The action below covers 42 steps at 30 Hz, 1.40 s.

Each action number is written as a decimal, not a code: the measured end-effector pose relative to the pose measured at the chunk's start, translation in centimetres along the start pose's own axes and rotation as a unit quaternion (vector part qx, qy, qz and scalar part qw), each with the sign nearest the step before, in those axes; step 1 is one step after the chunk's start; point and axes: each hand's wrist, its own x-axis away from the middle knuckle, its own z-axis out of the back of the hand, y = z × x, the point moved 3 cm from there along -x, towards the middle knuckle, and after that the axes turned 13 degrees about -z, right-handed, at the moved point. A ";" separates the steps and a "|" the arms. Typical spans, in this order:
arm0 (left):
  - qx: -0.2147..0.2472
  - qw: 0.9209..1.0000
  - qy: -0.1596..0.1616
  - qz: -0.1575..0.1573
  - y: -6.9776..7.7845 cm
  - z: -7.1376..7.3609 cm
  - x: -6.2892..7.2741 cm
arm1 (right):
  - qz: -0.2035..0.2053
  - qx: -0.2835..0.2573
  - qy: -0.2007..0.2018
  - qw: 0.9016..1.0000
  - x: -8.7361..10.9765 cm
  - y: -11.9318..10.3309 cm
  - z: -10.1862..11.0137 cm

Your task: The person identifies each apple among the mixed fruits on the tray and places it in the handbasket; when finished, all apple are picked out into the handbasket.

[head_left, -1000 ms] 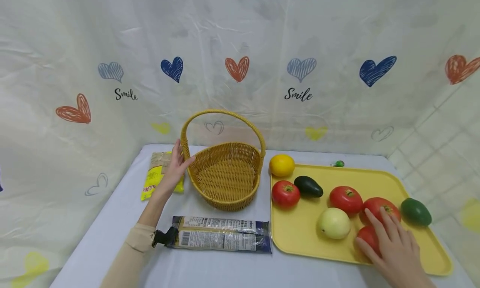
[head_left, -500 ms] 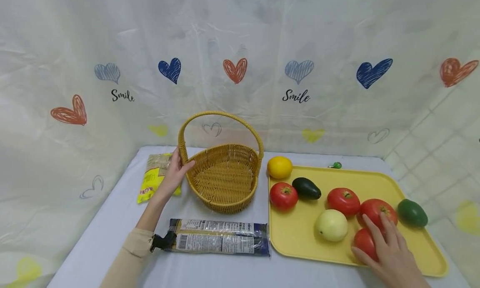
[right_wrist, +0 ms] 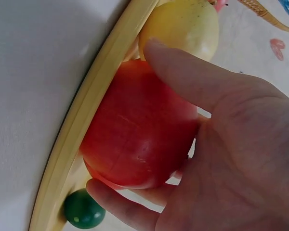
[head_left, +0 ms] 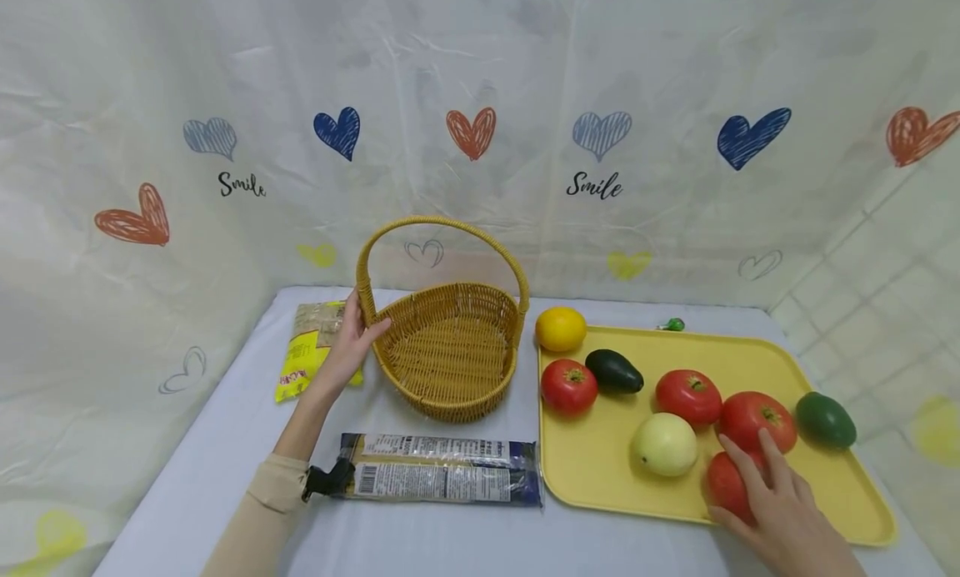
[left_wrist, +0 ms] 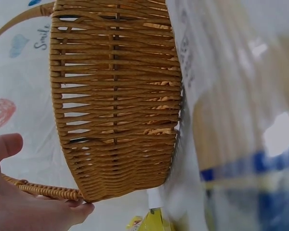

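Observation:
A wicker basket [head_left: 450,356] with a tall arched handle stands at the back, with nothing in it. My left hand [head_left: 351,343] holds its left side where the handle meets the rim, thumb toward the inside. In the left wrist view, the fingers lie by the handle below the woven wall. On the yellow tray [head_left: 615,481], my right hand [head_left: 791,514] grips the front tomato [right_wrist: 139,125], thumb on one side and fingers round the other. A larger tomato [head_left: 757,421] sits just behind it, and a pale yellow-green round fruit [head_left: 665,445] lies to its left.
More tomatoes [head_left: 688,397], a dark avocado [head_left: 615,372] and a green oval fruit [head_left: 826,420] share the tray. A lemon [head_left: 561,329] lies at its back-left corner. A yellow packet [head_left: 303,360] stands left of the basket; a long clear package [head_left: 442,470] lies in front.
My left hand has closed in on the basket's side at the handle base. My right fingers have drawn down from the rear tomato and settled round the front one.

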 end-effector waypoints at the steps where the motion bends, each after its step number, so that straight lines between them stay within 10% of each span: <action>1: -0.002 1.000 -0.001 0.001 0.0 0.0 0.0 | -0.001 0.004 -0.001 1.000 0.0 0.0 0.0; 20: -0.011 1.000 -0.016 0.006 0.5 -0.1 0.0 | 0.009 0.018 0.018 1.000 1.7 -1.5 2.5; 28: -0.005 1.000 -0.021 0.007 0.3 -0.3 -0.1 | 0.030 0.019 -0.064 0.997 3.1 -3.8 2.8; 36: -0.003 1.000 -0.007 0.010 0.3 0.0 0.7 | 0.141 -0.062 -0.202 0.967 4.4 -9.1 3.5; 42: 0.002 1.000 -0.010 0.007 0.2 0.2 0.6 | 0.217 -0.063 -0.186 0.956 4.9 -14.4 6.1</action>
